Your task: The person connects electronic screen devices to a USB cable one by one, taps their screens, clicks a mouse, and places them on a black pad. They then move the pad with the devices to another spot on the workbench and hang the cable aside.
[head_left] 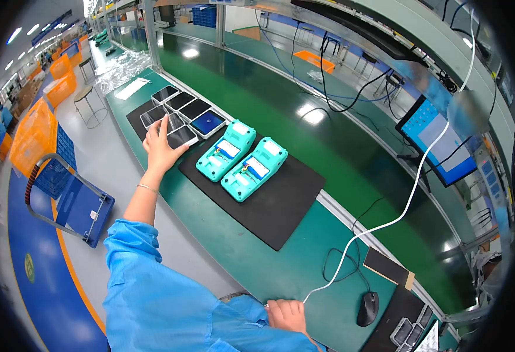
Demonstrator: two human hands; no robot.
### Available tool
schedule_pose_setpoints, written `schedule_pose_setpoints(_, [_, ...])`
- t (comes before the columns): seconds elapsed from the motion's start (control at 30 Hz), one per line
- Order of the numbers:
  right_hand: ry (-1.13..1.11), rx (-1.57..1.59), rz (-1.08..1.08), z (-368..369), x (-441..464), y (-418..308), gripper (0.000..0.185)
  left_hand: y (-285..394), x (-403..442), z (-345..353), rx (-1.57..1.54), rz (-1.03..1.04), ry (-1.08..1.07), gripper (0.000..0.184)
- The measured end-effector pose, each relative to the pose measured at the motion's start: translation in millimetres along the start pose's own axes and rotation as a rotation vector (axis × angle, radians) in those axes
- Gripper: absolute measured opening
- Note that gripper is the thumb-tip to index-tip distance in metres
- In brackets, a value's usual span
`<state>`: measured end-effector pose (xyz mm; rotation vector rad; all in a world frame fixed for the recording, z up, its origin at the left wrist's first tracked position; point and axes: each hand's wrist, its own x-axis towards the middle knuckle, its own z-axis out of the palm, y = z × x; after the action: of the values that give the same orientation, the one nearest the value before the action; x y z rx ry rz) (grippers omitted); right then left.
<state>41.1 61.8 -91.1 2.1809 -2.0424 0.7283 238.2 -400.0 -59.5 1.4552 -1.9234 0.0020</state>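
My left hand (159,148) reaches to the far left of the bench, fingers spread over a cluster of white-framed handheld devices. Its thumb and fingertips are at the edges of the nearest device (182,137); whether they grip it I cannot tell. Most screens there are dark, while one device (208,122) glows blue. Beside them, two teal handheld terminals (227,151) (255,169) lie on a black mat (281,214), backs up, each showing a battery with coloured wires. Close to my body, my right hand (286,315) is closed around a white cable (351,242), whose pale end shows at the fingers.
To the right are a black mouse (367,308), a dark strip (388,267) and several small grey-framed pieces (411,333). A monitor (439,141) stands beyond, with cables hanging near it. A blue trolley (81,205) stands on the floor at left.
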Motion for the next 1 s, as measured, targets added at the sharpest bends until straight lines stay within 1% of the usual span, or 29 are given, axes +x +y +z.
schedule_pose_setpoints(0.07, [0.002,0.008,-0.015,3.1,1.2,-0.3,0.028,-0.3,5.8,2.2,0.011,-0.031,0.046,0.102])
schedule_pose_setpoints(0.2, [-0.003,0.009,0.007,2.3,-1.9,0.8,0.026,2.4,7.6,10.5,0.082,0.010,0.075,0.102])
schedule_pose_setpoints(0.27, [0.009,0.008,0.054,2.5,-0.6,-1.7,0.024,6.3,7.5,10.1,0.095,-0.112,0.005,0.104])
schedule_pose_setpoints(0.3, [0.026,0.018,0.020,2.1,2.5,-0.9,0.022,4.0,6.6,12.8,0.127,-0.089,0.033,0.104])
schedule_pose_setpoints(0.33, [0.041,0.017,0.012,0.7,3.4,-0.2,0.019,-2.1,4.8,19.1,0.143,-0.051,0.046,0.103])
schedule_pose_setpoints(0.37, [0.050,0.035,0.003,2.1,3.4,1.8,0.018,-5.1,5.1,22.7,0.153,0.028,0.093,0.095])
schedule_pose_setpoints(0.4, [0.061,0.049,0.009,4.2,2.7,4.1,0.018,-5.4,1.5,31.9,0.056,0.160,0.217,0.086])
schedule_pose_setpoints(0.43, [0.080,0.069,0.015,4.0,2.3,3.5,0.017,17.4,-7.3,20.2,0.049,0.288,0.290,0.072])
schedule_pose_setpoints(0.47, [0.104,0.087,0.022,4.2,1.2,2.6,0.017,41.9,-15.1,4.7,-0.159,0.479,0.299,0.060])
schedule_pose_setpoints(0.53, [0.127,0.081,0.020,8.9,-2.9,0.9,0.016,103.2,-53.8,-30.0,-0.231,0.668,0.238,0.047])
schedule_pose_setpoints(0.57, [0.138,0.055,0.097,9.5,-4.5,0.0,0.016,123.7,-73.0,-37.3,-0.338,0.821,0.196,0.043])
schedule_pose_setpoints(0.63, [0.269,0.107,0.025,12.3,-6.7,0.8,0.019,152.8,-110.9,-46.4,-0.475,1.105,0.137,0.038])
schedule_pose_setpoints(0.67, [0.277,0.094,0.048,12.8,-8.1,1.3,0.019,167.7,-128.1,-51.4,-0.510,1.248,0.117,0.037])
schedule_pose_setpoints(0.73, [0.451,0.243,0.071,5.5,-12.1,4.7,0.020,209.1,-161.0,-64.9,-0.695,1.347,0.037,0.032])
schedule_pose_setpoints(0.77, [0.460,0.233,0.090,-4.7,-15.6,7.0,0.020,219.3,-171.5,-65.8,-0.821,1.357,-0.091,0.028])
schedule_pose_setpoints(0.8, [0.558,0.212,0.088,-15.3,-18.7,10.0,0.021,226.9,-183.5,-63.9,-0.945,1.367,-0.215,0.025])
schedule_pose_setpoints(0.83, [0.654,0.192,0.082,-26.7,-21.9,13.1,0.021,237.8,-195.9,-61.8,-1.017,1.325,-0.259,0.020])
schedule_pose_setpoints(0.87, [0.665,0.180,0.092,-42.2,-27.2,16.3,0.021,243.2,-204.2,-55.5,-1.028,1.340,-0.263,0.020])
schedule_pose_setpoints(0.93, [0.848,0.161,0.180,-74.4,-46.3,20.3,0.020,253.7,-217.9,-42.8,-0.930,1.090,-0.655,0.016])
schedule_pose_setpoints(0.97, [0.914,0.125,0.214,-82.4,-57.2,22.3,0.026,268.0,-228.1,-41.7,-0.843,1.004,-0.740,0.012])
schedule_pose_setpoints(1.0, [0.927,0.116,0.222,-89.4,-67.7,23.2,0.026,285.2,-236.3,-43.6,-0.844,1.020,-0.745,0.012])
